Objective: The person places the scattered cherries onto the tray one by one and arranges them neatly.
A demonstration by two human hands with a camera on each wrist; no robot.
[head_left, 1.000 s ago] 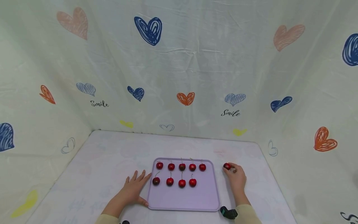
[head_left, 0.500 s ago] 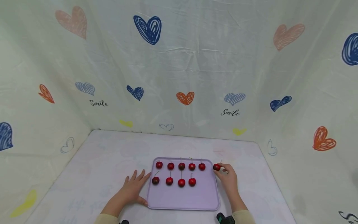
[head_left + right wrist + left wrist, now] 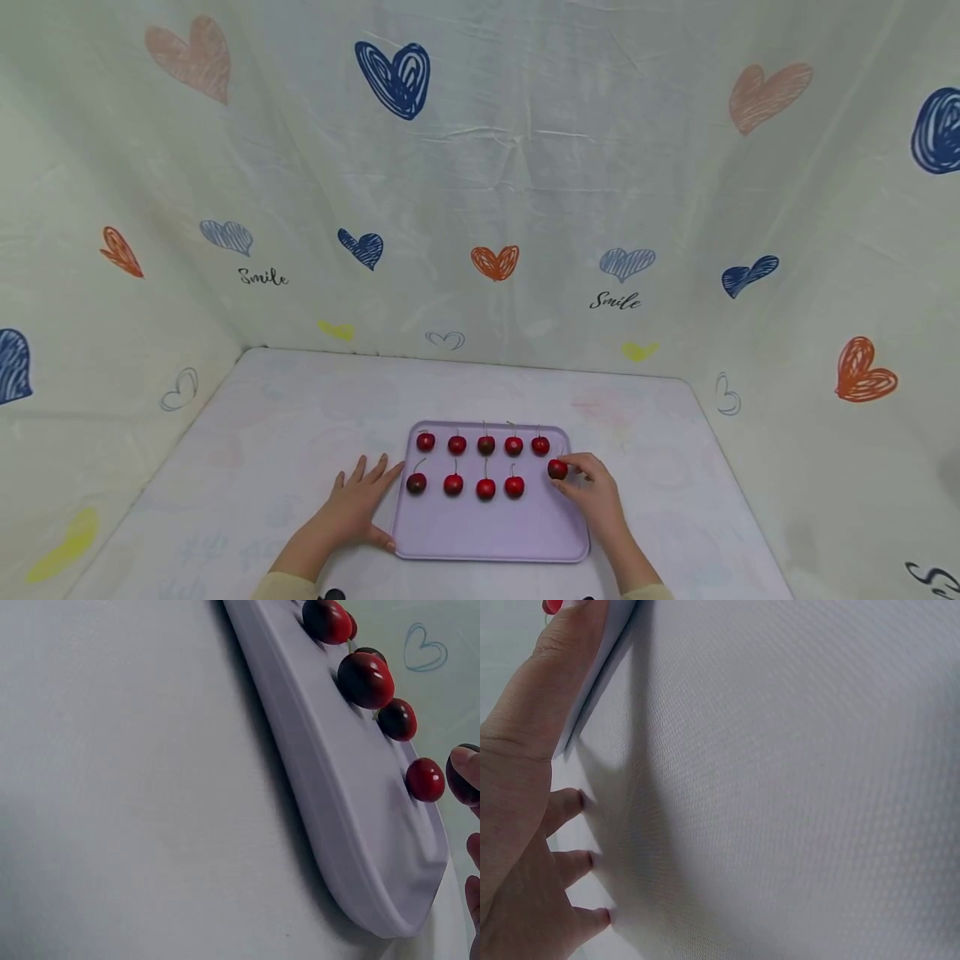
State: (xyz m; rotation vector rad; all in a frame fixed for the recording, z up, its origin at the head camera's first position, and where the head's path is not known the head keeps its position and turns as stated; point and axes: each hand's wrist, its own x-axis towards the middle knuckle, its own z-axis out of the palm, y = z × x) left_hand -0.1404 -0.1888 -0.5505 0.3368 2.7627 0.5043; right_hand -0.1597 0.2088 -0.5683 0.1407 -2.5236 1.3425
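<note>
A shallow purple tray (image 3: 491,529) lies on the table with two rows of red cherries on it, stems pointing up and back. The back row ends with a cherry (image 3: 540,445) near the far right corner; the front row ends with another cherry (image 3: 513,487). My right hand (image 3: 597,498) pinches a dark red cherry (image 3: 557,469) between thumb and fingers, over the tray's right part. In the right wrist view that held cherry (image 3: 463,776) shows at the right edge. Spread fingers of my left hand (image 3: 351,510) touch the tray's left edge, thumb at its front corner.
The white table (image 3: 300,417) extends around the tray on all sides. Behind and beside it hangs a pale curtain (image 3: 525,183) printed with hearts and lettering. Small dark objects (image 3: 334,594) show near the sleeves at the bottom edge.
My right hand has carried the cherry leftward from the table beside the tray, across the tray's right rim, then slightly toward me. The left hand stays at the tray's left edge.
</note>
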